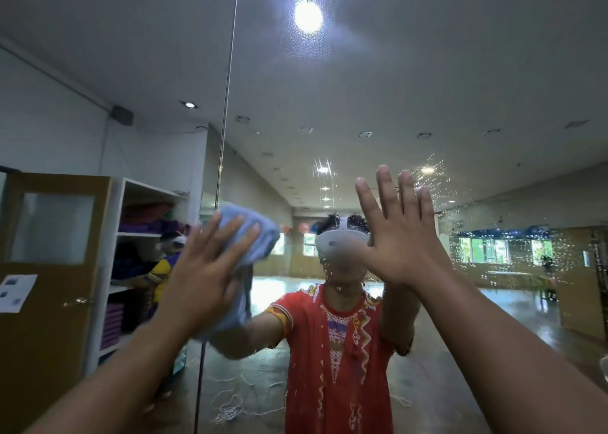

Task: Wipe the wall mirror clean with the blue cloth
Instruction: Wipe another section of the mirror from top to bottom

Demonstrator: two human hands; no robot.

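Against the mirror (394,88), left of centre: your left hand (204,269) presses the blue cloth (250,233) to the glass, fingers (235,228) straight over the bundle, not curled round it. A tail of cloth hangs below the palm. Your right hand (404,236) is spread flat, holding nothing. Droplets (510,252) lie mostly right of the cloth, past that hand, so the sweep likely runs rightward.

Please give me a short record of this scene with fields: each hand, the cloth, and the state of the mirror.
left hand: fingers straight, presses the blue cloth against the wall mirror
right hand: open, fingers spread, raised toward the glass, holds nothing
blue cloth: bunched, between left palm and glass
wall mirror: droplets on its centre and right part, not yet wiped
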